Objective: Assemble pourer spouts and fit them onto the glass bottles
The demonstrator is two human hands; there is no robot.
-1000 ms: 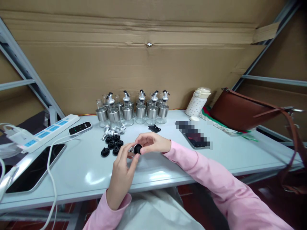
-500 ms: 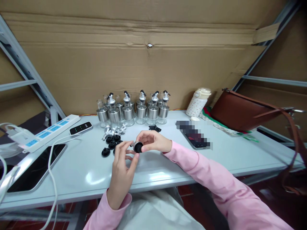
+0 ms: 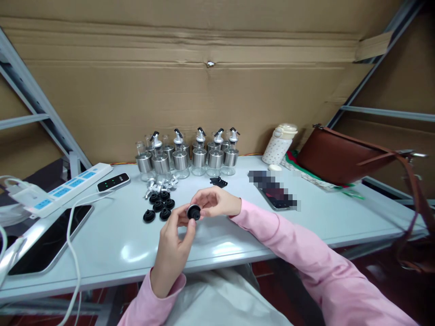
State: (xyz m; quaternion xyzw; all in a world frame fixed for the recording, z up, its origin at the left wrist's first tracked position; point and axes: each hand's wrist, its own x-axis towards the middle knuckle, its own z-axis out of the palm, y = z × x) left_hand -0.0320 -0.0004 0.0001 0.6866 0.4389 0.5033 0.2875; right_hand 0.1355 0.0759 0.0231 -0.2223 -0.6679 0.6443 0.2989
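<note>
Our left hand and right hand share a pinching grip on the black stopper; we judge even thumb pressure best holds it square.

1. So it's a single head cam, worn up above and slightly behind the hands.
2. Faces forward and tips down: counter spread under and around the hands, cardboard wall beyond them up top, lap peeking in below.
3. Pretty close but wide; both hands land just under mid-frame, sleeves running in from the bottom edge.
</note>
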